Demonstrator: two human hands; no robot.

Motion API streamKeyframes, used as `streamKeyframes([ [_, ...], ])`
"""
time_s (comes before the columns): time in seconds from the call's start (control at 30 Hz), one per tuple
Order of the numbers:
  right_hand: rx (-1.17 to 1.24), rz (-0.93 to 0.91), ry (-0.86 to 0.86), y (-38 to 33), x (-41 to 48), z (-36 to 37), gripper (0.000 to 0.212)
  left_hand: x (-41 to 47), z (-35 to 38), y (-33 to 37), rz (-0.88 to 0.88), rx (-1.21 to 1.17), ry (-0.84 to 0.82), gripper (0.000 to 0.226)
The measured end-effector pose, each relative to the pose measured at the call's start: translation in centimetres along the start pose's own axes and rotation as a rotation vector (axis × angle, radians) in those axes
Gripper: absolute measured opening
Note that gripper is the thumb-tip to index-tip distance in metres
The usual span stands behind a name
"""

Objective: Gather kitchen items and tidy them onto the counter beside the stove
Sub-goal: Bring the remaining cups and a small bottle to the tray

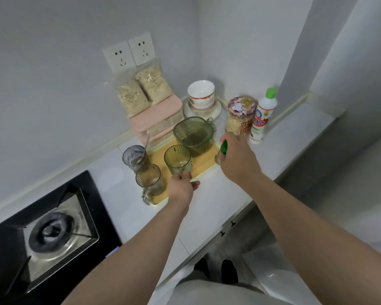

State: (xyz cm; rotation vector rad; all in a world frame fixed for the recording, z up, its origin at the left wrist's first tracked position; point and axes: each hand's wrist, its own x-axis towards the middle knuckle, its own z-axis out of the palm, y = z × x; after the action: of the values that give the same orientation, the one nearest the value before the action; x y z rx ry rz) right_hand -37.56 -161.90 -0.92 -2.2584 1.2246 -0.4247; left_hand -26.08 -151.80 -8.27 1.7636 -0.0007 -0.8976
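- White table [218, 194] beside the stove [53, 234] carries a yellow tray [204, 161].
- Left hand [180, 190] fingers [183, 176] grip a green glass [177, 159].
- Right hand [238, 158] holds a green-capped bottle [223, 149].

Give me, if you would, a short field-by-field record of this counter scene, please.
left hand: holds the ribbed green glass near its base
ribbed green glass: upright on the yellow tray
right hand: grips a small green-capped bottle at the tray's right edge
on tray: square green container
tray's near-left corner: handled ribbed mug
left of tray: grey cup with spoon
back corner: stacked bowls, cartoon-dog jar, white squeeze bottle
stove: far left
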Motion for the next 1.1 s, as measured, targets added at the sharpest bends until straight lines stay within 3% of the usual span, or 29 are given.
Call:
streamKeyframes([
  [0.37,-0.082,0.026,-0.065,0.3,5.2,3.9,0.034,3.4,0.6,0.4,-0.199,-0.083,0.046,0.032],
  [0.63,-0.139,0.023,-0.133,1.2,7.4,5.8,0.038,2.5,0.0,1.1,-0.217,0.092,0.052,0.029],
  [0.77,-0.156,0.056,-0.177,1.9,8.5,6.6,0.044,1.0,-0.8,1.9,-0.252,0.018,-0.016,0.010],
  [0.93,-0.147,0.126,-0.217,2.2,9.3,7.9,0.045,-0.6,-2.0,4.2,-0.235,-0.037,0.042,0.009],
  [1.1,-0.116,0.122,-0.226,2.8,9.0,9.1,0.047,-0.6,-3.8,4.0,-0.351,-0.139,0.065,0.008],
])
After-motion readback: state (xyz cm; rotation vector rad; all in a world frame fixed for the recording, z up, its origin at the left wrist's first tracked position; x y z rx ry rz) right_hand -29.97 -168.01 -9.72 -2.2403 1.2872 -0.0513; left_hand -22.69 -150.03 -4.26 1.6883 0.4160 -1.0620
